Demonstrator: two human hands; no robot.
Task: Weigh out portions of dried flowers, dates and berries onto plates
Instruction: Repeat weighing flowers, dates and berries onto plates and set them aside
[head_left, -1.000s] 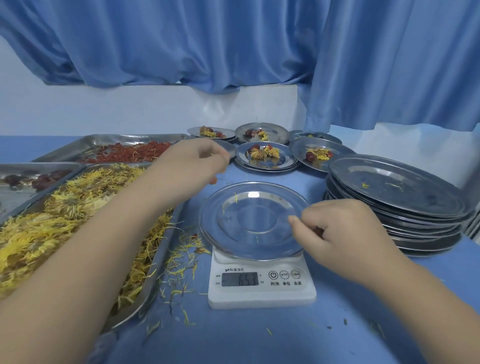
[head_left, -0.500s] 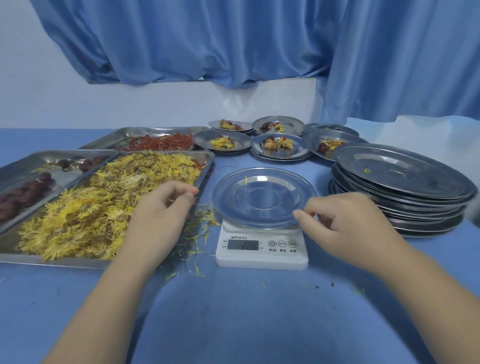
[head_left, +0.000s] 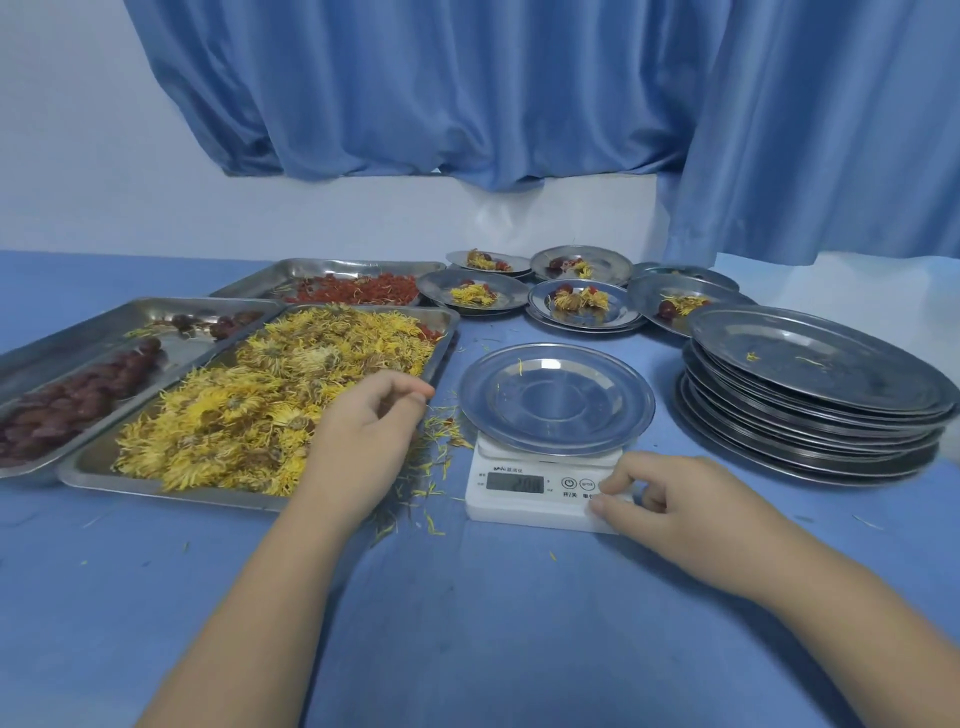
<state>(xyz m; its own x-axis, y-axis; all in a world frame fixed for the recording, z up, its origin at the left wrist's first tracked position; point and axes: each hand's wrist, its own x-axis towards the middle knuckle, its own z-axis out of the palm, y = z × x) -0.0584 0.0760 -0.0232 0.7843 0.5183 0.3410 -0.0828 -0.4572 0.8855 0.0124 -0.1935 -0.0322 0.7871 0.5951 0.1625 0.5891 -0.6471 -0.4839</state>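
Blue table (head_left: 493, 623) before us: our left grip (head_left: 363, 431) hangs loosely curled, holding nothing, over the dried flowers (head_left: 249, 410); our right grip (head_left: 670, 504) pinches a front corner of the scale (head_left: 483, 506) bearing the plate (head_left: 556, 397).

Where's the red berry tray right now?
Head view, far left-centre: the steel tray of red berries sits behind the steel tray of yellow dried flowers, just left of the small filled steel plates.
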